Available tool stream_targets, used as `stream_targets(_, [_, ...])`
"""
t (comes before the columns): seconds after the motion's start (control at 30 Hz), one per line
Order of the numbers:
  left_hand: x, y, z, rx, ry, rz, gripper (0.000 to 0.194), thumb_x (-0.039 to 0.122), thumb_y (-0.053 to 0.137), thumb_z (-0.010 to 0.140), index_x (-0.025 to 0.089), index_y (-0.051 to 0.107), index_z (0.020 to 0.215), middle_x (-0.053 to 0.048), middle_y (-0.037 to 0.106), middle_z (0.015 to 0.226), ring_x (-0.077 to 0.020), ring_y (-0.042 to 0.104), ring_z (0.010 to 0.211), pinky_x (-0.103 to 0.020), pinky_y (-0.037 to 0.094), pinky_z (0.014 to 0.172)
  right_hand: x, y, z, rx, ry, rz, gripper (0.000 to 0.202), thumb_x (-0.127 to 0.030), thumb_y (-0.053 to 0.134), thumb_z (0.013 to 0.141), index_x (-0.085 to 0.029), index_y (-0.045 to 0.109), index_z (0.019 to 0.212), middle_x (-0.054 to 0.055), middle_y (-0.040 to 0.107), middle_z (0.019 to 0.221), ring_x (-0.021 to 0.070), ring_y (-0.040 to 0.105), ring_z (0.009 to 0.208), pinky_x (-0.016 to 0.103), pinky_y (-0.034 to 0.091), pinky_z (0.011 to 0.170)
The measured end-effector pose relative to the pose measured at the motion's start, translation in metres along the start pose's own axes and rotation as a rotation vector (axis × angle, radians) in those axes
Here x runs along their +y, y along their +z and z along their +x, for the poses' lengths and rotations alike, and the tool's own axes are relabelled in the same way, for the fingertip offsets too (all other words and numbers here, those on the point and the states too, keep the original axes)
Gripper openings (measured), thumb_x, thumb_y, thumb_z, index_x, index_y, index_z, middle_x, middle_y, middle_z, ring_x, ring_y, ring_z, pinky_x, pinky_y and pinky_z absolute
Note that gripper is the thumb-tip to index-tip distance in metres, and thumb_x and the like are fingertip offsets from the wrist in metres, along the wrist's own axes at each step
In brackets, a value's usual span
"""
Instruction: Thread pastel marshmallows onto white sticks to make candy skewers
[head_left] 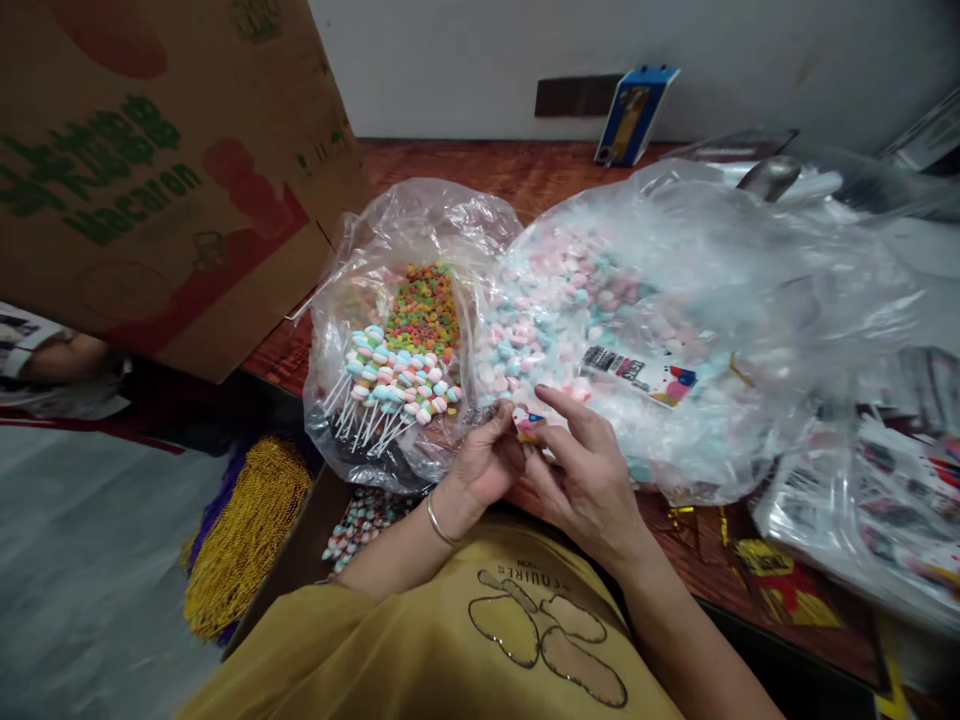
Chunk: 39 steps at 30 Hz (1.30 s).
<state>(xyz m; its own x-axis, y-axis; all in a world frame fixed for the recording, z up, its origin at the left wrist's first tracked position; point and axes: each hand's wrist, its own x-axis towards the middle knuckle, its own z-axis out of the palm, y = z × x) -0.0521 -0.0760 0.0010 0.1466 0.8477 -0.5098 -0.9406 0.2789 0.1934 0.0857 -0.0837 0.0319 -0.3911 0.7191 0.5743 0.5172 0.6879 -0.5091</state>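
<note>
Close in front of my body, my left hand point(484, 462) and my right hand point(581, 465) meet over the table edge. Between their fingertips is a small printed packet point(527, 422), white with red and blue shapes, pinched from both sides. A clear plastic bag point(420, 215) left of the hands holds marshmallow sticks point(405, 385) and small ring-shaped candies point(424, 310). Just beyond my right hand, a large clear bag point(712, 260) is filled with pink, blue and white candies point(525, 335). On it lies a flat printed packet point(641, 375).
A large cardboard box point(165, 180) stands at the left. A blue device point(637, 115) is near the wall. Stacked printed packaging point(885, 500) lies at the right, with a metal scoop point(771, 178) behind. Gold beads point(247, 535) hang at the lower left.
</note>
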Motion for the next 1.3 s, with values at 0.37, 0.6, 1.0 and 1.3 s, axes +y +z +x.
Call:
stream_targets(0.37, [0.032,-0.011,-0.021,-0.079,0.082,0.007,0.013,0.013,0.073,0.081,0.017,0.061,0.077,0.002,0.065,0.073,-0.0107,0.061,0.065,-0.024,0.05,0.063,-0.014,0.001,0.004,0.266,0.21,0.305,0.025,-0.017,0.063,0.091,-0.024,0.065,0.115,0.01,0.064,0.126,0.0264,0.063,0.119,0.048,0.052,0.102])
stream_targets(0.6, [0.108,-0.053,-0.1,-0.105,0.704,-0.048,0.041,0.011,0.085,0.062,0.02,0.047,0.074,0.005,0.051,0.072,-0.0076,0.049,0.064,-0.02,0.041,0.058,-0.041,0.098,0.036,-0.528,0.462,0.836,0.029,-0.033,0.049,0.098,-0.02,0.066,0.118,0.007,0.075,0.099,0.0182,0.071,0.077,0.032,0.057,0.07])
stream_targets(1.0, [0.143,-0.094,-0.129,-0.073,0.854,-0.126,0.042,0.009,0.088,0.061,0.019,0.051,0.076,0.005,0.057,0.074,-0.0064,0.054,0.067,-0.018,0.044,0.06,-0.1,0.235,0.132,-0.633,0.306,0.353,0.022,-0.02,0.054,0.091,-0.011,0.068,0.106,0.018,0.075,0.1,0.0263,0.07,0.094,0.032,0.048,0.083])
stream_targets(1.3, [0.147,-0.075,-0.103,-0.053,0.761,-0.096,0.039,0.015,0.089,0.063,0.018,0.052,0.074,0.005,0.054,0.074,-0.0062,0.051,0.066,-0.018,0.044,0.06,-0.065,0.207,0.113,-0.497,0.456,0.534,0.035,-0.014,0.045,0.09,-0.015,0.055,0.124,0.007,0.073,0.091,0.0182,0.07,0.076,0.03,0.053,0.072])
